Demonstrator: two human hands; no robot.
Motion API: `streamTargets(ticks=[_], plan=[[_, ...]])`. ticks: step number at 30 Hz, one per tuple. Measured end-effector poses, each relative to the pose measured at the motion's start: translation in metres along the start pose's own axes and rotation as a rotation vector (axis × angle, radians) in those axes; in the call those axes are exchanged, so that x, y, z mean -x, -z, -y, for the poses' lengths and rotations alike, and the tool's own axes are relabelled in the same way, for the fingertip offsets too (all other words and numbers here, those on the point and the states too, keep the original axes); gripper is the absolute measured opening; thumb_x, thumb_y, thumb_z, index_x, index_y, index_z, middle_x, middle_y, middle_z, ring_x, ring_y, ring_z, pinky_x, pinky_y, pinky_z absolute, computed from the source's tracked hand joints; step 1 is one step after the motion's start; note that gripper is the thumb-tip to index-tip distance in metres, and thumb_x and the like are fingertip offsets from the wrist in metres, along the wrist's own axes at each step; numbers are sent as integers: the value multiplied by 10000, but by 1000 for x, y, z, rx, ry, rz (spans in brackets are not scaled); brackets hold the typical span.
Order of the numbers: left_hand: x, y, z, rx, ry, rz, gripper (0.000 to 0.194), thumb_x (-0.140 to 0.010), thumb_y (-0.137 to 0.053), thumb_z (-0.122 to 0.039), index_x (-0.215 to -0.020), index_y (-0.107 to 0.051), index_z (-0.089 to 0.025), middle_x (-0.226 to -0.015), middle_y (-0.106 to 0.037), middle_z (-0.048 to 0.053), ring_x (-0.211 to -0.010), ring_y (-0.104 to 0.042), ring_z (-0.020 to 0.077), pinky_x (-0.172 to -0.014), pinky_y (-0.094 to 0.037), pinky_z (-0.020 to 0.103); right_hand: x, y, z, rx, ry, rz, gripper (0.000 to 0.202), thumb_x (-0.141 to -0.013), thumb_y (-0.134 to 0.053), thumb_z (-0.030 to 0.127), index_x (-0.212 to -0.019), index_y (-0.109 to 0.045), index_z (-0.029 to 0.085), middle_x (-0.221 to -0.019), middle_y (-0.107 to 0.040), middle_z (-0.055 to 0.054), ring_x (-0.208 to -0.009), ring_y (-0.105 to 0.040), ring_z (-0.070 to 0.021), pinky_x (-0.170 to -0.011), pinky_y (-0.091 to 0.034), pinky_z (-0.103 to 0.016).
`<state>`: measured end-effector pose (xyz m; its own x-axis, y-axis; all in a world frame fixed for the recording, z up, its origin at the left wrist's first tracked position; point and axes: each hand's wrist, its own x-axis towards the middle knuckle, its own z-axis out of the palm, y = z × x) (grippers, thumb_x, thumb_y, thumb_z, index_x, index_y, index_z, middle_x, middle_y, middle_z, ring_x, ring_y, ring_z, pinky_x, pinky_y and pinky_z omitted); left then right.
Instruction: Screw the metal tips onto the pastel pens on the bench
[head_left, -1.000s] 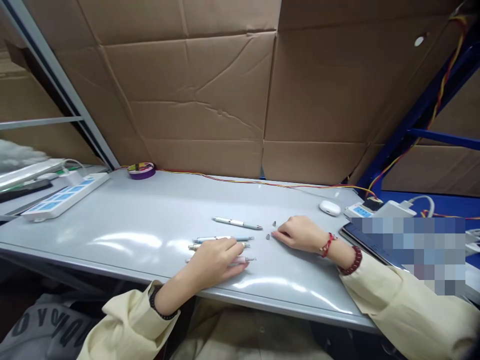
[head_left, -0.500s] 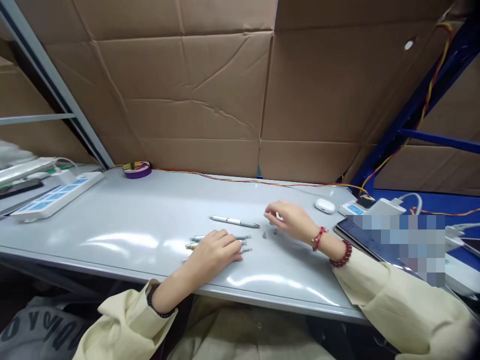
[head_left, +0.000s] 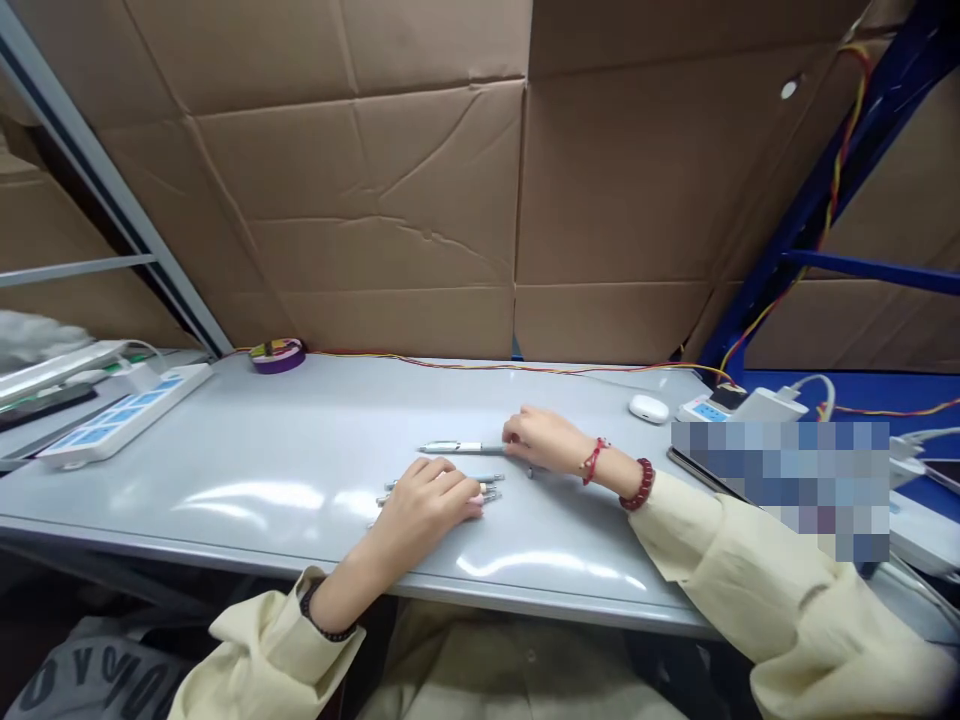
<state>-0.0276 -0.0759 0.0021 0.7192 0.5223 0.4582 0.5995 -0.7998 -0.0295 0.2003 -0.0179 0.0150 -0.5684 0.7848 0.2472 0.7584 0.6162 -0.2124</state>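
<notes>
My left hand (head_left: 431,497) rests palm down on the table, its fingers bent over several slim pens (head_left: 491,478). Only the ends of those pens stick out on either side, and my palm hides their middles. Farther back lies a single pen (head_left: 457,448) with a white middle and a grey right part. The fingertips of my right hand (head_left: 544,438) are closed around its right end, covering the tip. Just below my right hand is a small dark piece (head_left: 530,472), too small to name.
A white earbud case (head_left: 648,409) and a tablet-like device (head_left: 720,480), partly blurred out, are at the right. Power strips stand at left (head_left: 127,415) and right. A purple tape roll (head_left: 277,357) and thin wires lie along the cardboard wall (head_left: 405,200).
My right hand has moved left from the small dark pieces to the single pen's right end and closed on it. My left hand stays over the other pens.
</notes>
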Motion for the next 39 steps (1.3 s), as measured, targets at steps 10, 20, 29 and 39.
streamTargets(ticks=[10,20,29,39], plan=[[6,27,14,-34,131,234,81,-833,-576,-243,-808,-511,-203,-753,-573,-12,-696,-526,162,-567,-341,248,16,8,13,-718,-189,-472,158,-877,-497,326,-912,-528,175,-783,-630,-31,-708,-598,-145,-595,-467,-251],[5,25,34,-244,131,37,227,-917,-440,-316,-754,-530,-185,-688,-565,24,-661,-498,181,-590,-339,278,61,-18,53,-624,50,-510,167,-885,-507,342,-902,-595,202,-766,-655,-36,-658,-596,-144,-605,-481,-269],[3,26,-19,49,182,43,269,-888,-464,-442,-968,-526,-193,-955,-600,52,-879,-545,216,-729,-421,315,54,-25,46,-220,87,-212,548,-954,-228,459,-580,-512,176,-537,-499,-9,-502,-424,-119,-503,-339,-238],[1,-15,-20,8,171,64,239,-940,-332,-193,-775,-504,-180,-731,-590,26,-691,-559,187,-607,-400,286,54,-23,46,-214,115,-224,384,-954,-276,430,-781,-511,180,-720,-562,-38,-618,-487,-139,-565,-393,-242]])
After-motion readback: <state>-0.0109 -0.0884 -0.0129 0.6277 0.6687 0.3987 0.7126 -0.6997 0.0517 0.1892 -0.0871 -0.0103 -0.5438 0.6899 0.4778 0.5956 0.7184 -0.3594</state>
